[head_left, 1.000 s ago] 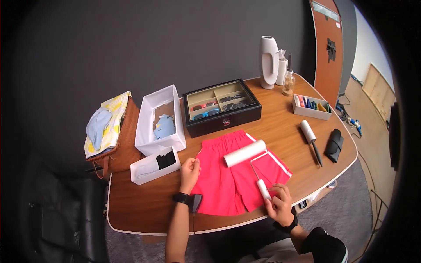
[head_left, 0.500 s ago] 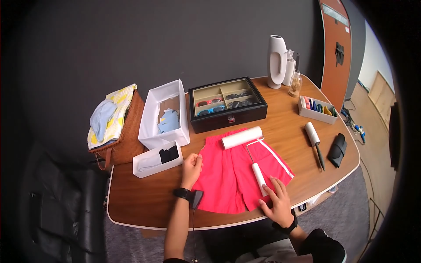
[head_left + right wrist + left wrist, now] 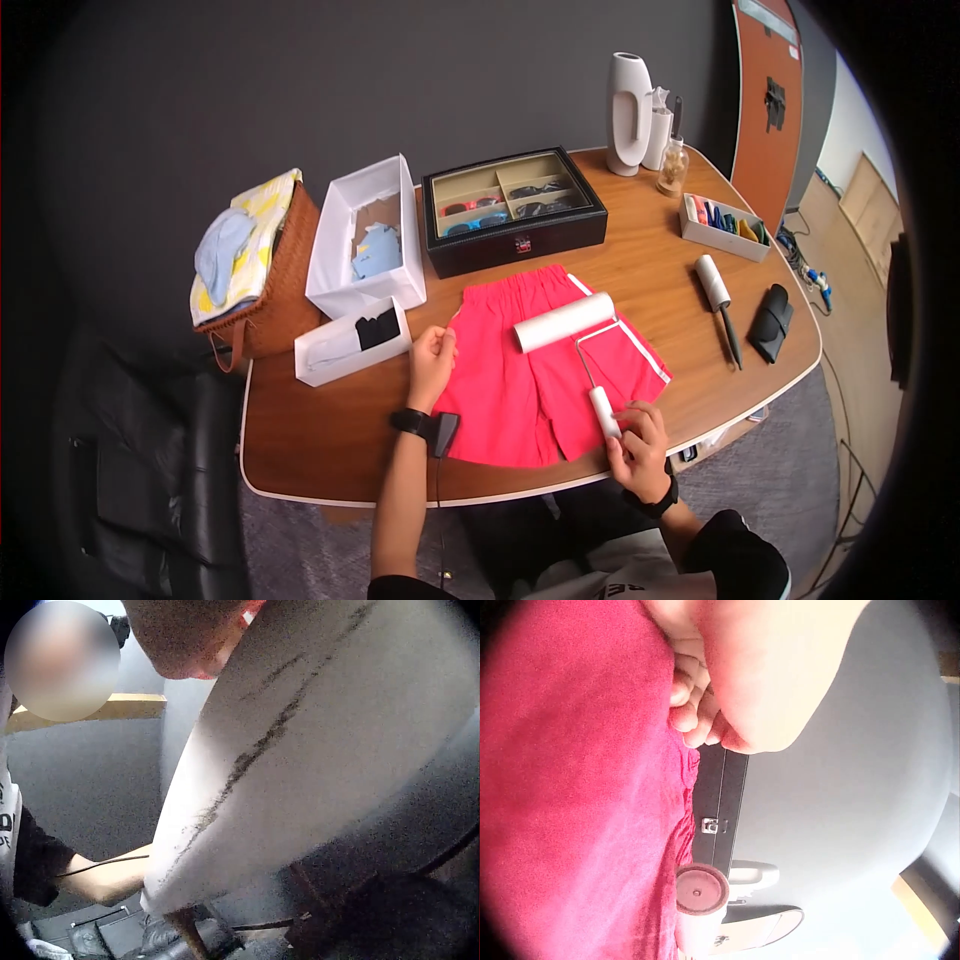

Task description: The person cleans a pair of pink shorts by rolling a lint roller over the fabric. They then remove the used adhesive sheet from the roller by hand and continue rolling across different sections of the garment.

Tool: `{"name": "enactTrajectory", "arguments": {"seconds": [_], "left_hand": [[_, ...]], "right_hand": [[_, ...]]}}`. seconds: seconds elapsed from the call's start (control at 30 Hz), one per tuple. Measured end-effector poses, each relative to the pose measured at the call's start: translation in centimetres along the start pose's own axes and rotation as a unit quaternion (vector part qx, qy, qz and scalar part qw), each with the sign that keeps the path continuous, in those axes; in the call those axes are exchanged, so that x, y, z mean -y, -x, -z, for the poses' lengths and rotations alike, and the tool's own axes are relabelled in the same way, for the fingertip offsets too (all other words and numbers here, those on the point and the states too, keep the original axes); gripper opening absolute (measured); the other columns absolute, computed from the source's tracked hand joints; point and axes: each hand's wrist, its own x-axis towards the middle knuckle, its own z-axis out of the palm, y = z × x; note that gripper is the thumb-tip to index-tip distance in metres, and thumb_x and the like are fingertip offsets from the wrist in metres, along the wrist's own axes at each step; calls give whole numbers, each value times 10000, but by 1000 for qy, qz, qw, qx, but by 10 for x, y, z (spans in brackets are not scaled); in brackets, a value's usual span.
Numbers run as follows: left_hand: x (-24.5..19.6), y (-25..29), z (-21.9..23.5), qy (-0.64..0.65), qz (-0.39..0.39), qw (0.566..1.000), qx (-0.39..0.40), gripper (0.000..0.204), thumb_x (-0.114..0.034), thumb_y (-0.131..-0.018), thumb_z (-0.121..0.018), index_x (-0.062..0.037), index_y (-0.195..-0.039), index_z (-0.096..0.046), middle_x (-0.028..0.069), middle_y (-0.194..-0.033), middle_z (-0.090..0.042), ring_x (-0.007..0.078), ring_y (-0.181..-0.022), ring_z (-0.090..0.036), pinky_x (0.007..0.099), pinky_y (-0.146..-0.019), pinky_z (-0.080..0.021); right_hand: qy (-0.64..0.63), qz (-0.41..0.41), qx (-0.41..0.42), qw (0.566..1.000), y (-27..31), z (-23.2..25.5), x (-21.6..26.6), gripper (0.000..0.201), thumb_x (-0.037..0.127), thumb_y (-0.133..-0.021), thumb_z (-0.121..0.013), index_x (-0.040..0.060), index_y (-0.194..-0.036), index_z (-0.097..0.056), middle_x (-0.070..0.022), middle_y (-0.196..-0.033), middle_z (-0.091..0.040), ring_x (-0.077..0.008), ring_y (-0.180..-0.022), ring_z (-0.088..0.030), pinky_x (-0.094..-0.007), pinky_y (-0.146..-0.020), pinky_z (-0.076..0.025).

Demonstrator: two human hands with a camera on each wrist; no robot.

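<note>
Pink shorts [image 3: 505,400] with a white side stripe lie flat on the wooden table. At their left edge my left hand [image 3: 432,362] grips the fabric with curled fingers; the left wrist view shows its fingertips [image 3: 684,718] right at the cloth. A lint roller [image 3: 565,322] with a wide white roll lies across the upper middle of the shorts. My right hand [image 3: 642,455] pinches its white handle [image 3: 603,410] over the right leg. The right wrist view shows mostly the pale table edge, with the handle out of sight.
Behind the shorts stands a black glasses case [image 3: 515,215]. White boxes [image 3: 365,240] and a wicker basket [image 3: 285,270] are at left. A second roller [image 3: 712,285], a black pouch [image 3: 772,323] and a box of colourful rolled items [image 3: 725,230] sit at right, a white vase [image 3: 627,115] behind.
The roller went up to the waistband under my straightened right fingers, then came back down the shorts, with those fingers curled at the handle again. My left hand stays at the edge.
</note>
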Motion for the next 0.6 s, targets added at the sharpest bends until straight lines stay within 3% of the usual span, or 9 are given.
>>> {"name": "enactTrajectory", "arguments": {"seconds": [0.07,0.1,0.13,0.2,0.23,0.3,0.4,0.53,0.6], "left_hand": [[1,1,-1,0,-1,1000,-2,218,-209,-1034,-566,-58,-876,-564,14,-685,-585,52,-507,-495,193,-413,-359],[2,0,-1,-1,-6,1000,-2,220,-209,-1034,-566,-58,-875,-563,13,-684,-584,51,-505,-493,193,-410,-356],[1,0,0,-4,-11,1000,-1,221,-210,-1035,-566,-58,-874,-562,12,-682,-582,51,-503,-490,194,-406,-353],[0,0,0,-2,-8,1000,1,223,-210,-1035,-566,-57,-873,-560,13,-684,-582,50,-504,-489,193,-405,-351],[-1,1,0,1,-7,1000,3,225,-211,-1035,-565,-56,-872,-559,14,-685,-582,49,-505,-488,192,-404,-349],[-1,0,1,-2,-3,1000,5,227,-210,-1036,-563,-54,-871,-557,15,-689,-583,49,-508,-488,191,-407,-348],[-2,1,1,-5,3,1000,3,228,-207,-1038,-559,-52,-872,-554,17,-696,-585,48,-512,-488,189,-411,-349],[0,1,1,3,1,1000,2,226,-203,-1041,-553,-51,-873,-553,17,-702,-586,46,-512,-487,191,-410,-351],[-1,1,1,4,2,1000,3,224,-201,-1041,-552,-51,-873,-553,17,-700,-586,47,-513,-487,192,-410,-352]], "right_hand": [[20,-1,-2,1000,-5,0,3,239,69,-756,-737,-6,-625,-552,-166,-1055,-652,-392,-1067,-605,-437,-792,-520],[17,-27,21,999,-3,1,2,231,86,-771,-740,-9,-630,-584,-197,-1164,-641,-417,-1142,-581,-460,-870,-512],[16,-27,21,999,-4,1,3,231,86,-771,-740,-9,-630,-584,-197,-1164,-641,-417,-1142,-581,-460,-870,-512],[23,-50,28,998,-9,1,4,166,142,-790,-750,-5,-793,-673,-229,-1344,-567,-453,-1251,-518,-498,-983,-470],[22,-52,27,998,-10,0,6,166,142,-790,-750,-5,-793,-673,-229,-1344,-567,-453,-1251,-518,-498,-983,-470],[60,-74,49,994,-15,-1,11,288,195,-802,-755,15,-1019,-694,-236,-1470,-470,-460,-1325,-456,-516,-1061,-416],[82,-85,74,990,-18,-1,14,410,225,-801,-761,28,-1145,-658,-232,-1478,-458,-451,-1336,-449,-521,-1076,-403],[83,-79,66,991,-15,-2,12,360,212,-802,-760,22,-1094,-672,-230,-1438,-490,-440,-1324,-462,-514,-1066,-414],[64,-73,42,994,-14,-3,11,265,159,-789,-766,13,-987,-668,-222,-1357,-543,-445,-1278,-496,-503,-1019,-451]]}}
